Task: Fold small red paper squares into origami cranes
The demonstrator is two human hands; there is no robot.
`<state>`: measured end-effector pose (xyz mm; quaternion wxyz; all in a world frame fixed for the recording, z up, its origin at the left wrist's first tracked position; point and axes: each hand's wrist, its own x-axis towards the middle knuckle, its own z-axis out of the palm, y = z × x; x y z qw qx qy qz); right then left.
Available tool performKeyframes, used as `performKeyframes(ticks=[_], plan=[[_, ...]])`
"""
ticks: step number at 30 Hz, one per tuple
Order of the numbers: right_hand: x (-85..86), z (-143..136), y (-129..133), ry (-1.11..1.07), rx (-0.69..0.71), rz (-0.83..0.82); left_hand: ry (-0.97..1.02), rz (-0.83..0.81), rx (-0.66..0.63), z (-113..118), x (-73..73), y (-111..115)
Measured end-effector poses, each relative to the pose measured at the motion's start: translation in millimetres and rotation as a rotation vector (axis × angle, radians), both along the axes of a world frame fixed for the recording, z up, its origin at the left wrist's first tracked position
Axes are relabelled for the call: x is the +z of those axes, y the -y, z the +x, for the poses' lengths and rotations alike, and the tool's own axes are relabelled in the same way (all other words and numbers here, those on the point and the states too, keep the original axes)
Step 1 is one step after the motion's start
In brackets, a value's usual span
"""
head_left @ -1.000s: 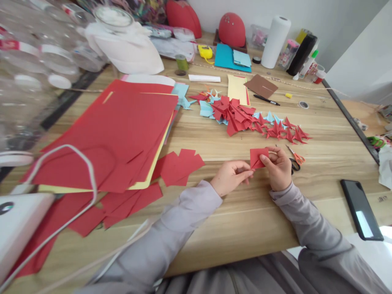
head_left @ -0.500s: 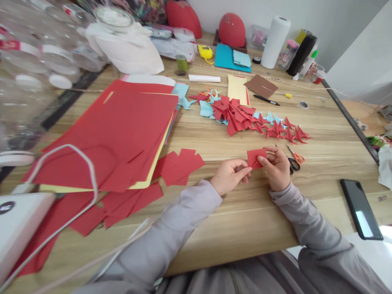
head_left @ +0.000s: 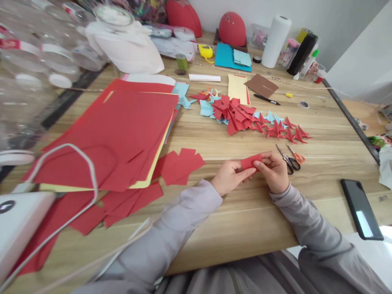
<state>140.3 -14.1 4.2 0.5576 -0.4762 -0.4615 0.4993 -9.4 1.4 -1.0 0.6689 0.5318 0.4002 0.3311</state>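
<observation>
A small piece of red paper [head_left: 250, 162] is held above the wooden table between my two hands. It shows as a narrow strip, apparently folded over. My left hand [head_left: 230, 176] pinches its left end. At the other end, my right hand [head_left: 272, 169] grips it with the thumb on the near face. Just right of that hand lie black-handled scissors [head_left: 292, 163] and a smaller orange-handled pair [head_left: 297, 155]. Beyond the hands sits a heap of folded red paper pieces [head_left: 234, 114], with pointed red and light blue ones trailing to the right.
Large red sheets [head_left: 122, 130] are stacked on the left, with loose red squares [head_left: 180, 165] beside them. A white cable [head_left: 92, 171] loops over the stack. A phone [head_left: 361, 208] lies at right. Farther back are a tape measure [head_left: 206, 51], a pen [head_left: 266, 99] and a white roll [head_left: 277, 41].
The red paper has gone from a roughly square shape to a narrower strip. My hands have drawn a little closer together, and the right one has shifted slightly left, uncovering more of the black scissors.
</observation>
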Motion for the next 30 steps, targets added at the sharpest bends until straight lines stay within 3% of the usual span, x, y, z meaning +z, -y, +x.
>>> performKeyframes(ticks=[6,13,30], plan=[[-1.1,0.5,-0.7,-0.016,0.001,-0.023,-0.054,0.017,0.032,-0.1,0.8,0.2],[-9.4,5.2,-4.2,0.062,-0.021,-0.026,0.017,-0.047,0.08,-0.8,2.6,-0.9],[-1.2,6.2,-0.8,0.182,0.083,0.061,0.021,-0.036,0.094,0.1,3.2,-0.7]])
